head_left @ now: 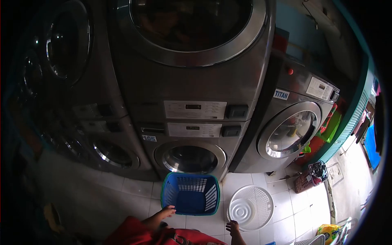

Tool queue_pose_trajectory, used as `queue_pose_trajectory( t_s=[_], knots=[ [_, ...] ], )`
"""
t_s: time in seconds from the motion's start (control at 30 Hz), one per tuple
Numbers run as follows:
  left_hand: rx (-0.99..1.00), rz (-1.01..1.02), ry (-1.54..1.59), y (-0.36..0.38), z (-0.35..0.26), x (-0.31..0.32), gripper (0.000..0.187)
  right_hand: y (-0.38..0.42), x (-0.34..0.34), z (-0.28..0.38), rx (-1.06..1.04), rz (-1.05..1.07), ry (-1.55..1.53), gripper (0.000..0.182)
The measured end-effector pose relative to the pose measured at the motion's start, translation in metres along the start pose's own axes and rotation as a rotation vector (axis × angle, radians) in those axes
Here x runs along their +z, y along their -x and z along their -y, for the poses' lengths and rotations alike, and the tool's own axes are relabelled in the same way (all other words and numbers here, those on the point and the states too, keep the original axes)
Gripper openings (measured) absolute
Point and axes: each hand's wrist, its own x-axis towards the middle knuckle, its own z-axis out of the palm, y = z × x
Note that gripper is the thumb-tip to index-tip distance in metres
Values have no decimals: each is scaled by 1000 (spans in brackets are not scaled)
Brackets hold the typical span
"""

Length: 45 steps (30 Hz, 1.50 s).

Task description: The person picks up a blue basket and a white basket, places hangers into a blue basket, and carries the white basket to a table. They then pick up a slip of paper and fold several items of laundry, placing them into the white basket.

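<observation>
The blue plastic basket [190, 201] stands upright on the tiled floor [200, 223], just in front of a stacked laundry machine [183, 83] which carries a label "105" [149, 138]. The round lower door [190, 159] of this machine is directly behind the basket, and it looks shut. A green line runs along the rim of the basket.

The left hand [167, 211] is at the near left corner of the blue basket, with its fingers directed toward the inside. How far the left grip is open, and whether it has hold of the rim, one cannot tell from this view.

The right hand [232, 226] is beside the near left edge of the round white basket [241, 210], which stands on the floor to the right of the blue one. Its grip is open, the fingers are spread apart, and it has hold of nothing; whether a fingertip touches the rim is not clear.

Farther right, a machine with the label "TITAN" [281, 94] is standing, and near it a brown basket [303, 182] contains dark cloth [318, 171].
</observation>
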Motion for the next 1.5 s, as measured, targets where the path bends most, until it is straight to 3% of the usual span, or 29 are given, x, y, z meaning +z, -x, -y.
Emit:
queue_pose_trajectory(
  t_s=[0.07, 0.13, 0.23, 0.4, 0.47, 0.5, 0.57, 0.6, 0.67, 0.7, 0.77, 0.9, 0.97, 1.0, 1.07, 1.17, 1.23, 1.3, 1.33, 1.37, 1.43, 1.5],
  knots=[
    [-18, -3, -17, 1, 17, -1, 48, 2, -6, -17, 55, 18, 60, 28],
    [-38, -101, 40, 6, 37, -8, 34, 5, -19, -40, 155, 31, 110, 26],
    [-55, -91, 70, 15, 59, -25, 25, 17, -34, -60, 269, -8, 117, 26],
    [-115, -53, 77, 24, 118, -93, 12, 30, -42, -66, 316, -123, 61, 25],
    [653, 230, -532, 4, 134, -126, 12, 34, -31, -60, 288, -167, 41, 25],
    [658, 242, -530, 2, 125, -130, 12, 33, -27, -57, 268, -180, 31, 25],
    [585, 285, -1438, -4, 101, -145, 16, 26, -16, -51, 218, -179, 13, 25],
    [591, 293, -1442, -11, 94, -148, 16, 24, -7, -46, 193, -176, 4, 25],
    [578, 46, -1378, -16, 80, -147, 12, 23, 17, -34, 139, -147, -7, 24],
    [575, 61, -1385, -15, 71, -143, 12, 19, 27, -32, 112, -95, -25, 28],
    [-192, -83, 331, -19, 44, -128, 17, 26, 55, -22, 100, -54, 29, 26],
    [-13, -134, 75, -25, 7, -106, 27, 30, 85, -18, 67, 49, 120, 26],
    [-5, 3, -55, -7, -18, -103, 47, 29, 86, -28, 79, 51, 156, 26],
    [-3, 7, -60, -11, -15, -105, 47, 30, 84, -34, 88, 57, 195, 26],
    [-24, -75, 9, -25, -1, -109, 33, 33, 75, -47, 112, 29, 156, 26],
    [-165, -49, 128, -38, 25, -128, 26, 41, 57, -70, 184, -9, 58, 28],
    [-160, -76, 107, -25, 35, -132, 21, 49, 42, -86, 226, -25, -3, 30],
    [-161, -104, 81, -19, 45, -138, 16, 64, 30, -108, 162, 115, -167, 54],
    [-119, -16, -17, -18, 53, -146, 14, 62, 27, -120, 169, 114, -176, 54],
    [-78, 73, -116, -19, 59, -151, 11, 53, 30, -130, 211, 9, -160, 45],
    [-105, 28, -129, -8, 46, -145, 11, 19, 32, -159, 292, -199, -128, 29],
    [-144, -59, -127, 25, 2, -120, 10, -36, 9, -221, 34, -185, 274, 26]
  ],
)
